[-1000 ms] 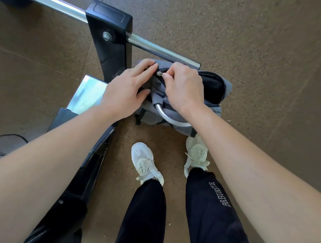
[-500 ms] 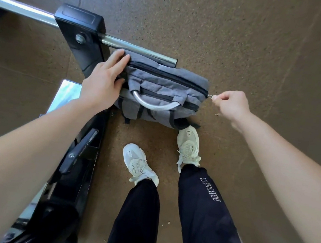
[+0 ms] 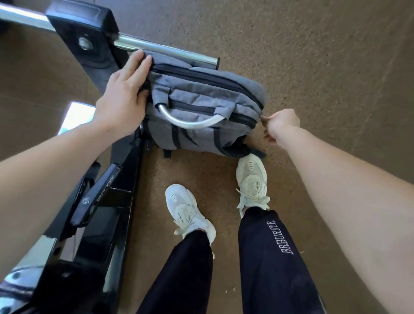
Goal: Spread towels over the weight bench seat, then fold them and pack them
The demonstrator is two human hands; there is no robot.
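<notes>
Both hands on a zipped grey bag (image 3: 203, 91), well apart at its two ends

The bag lies on the brown floor (image 3: 317, 53) against the chrome bar (image 3: 162, 48) of the black bench frame (image 3: 113, 210), its zips drawn closed and its metal handle facing up. The left hand (image 3: 123, 99) lies on the bag's left end, fingers straight over the top edge and thumb against the side. The right hand (image 3: 281, 124), fingers curled, pinches the zip pull (image 3: 263, 116) at the bag's right corner. A pale shoe (image 3: 251, 180) touches the bag's near right corner
</notes>
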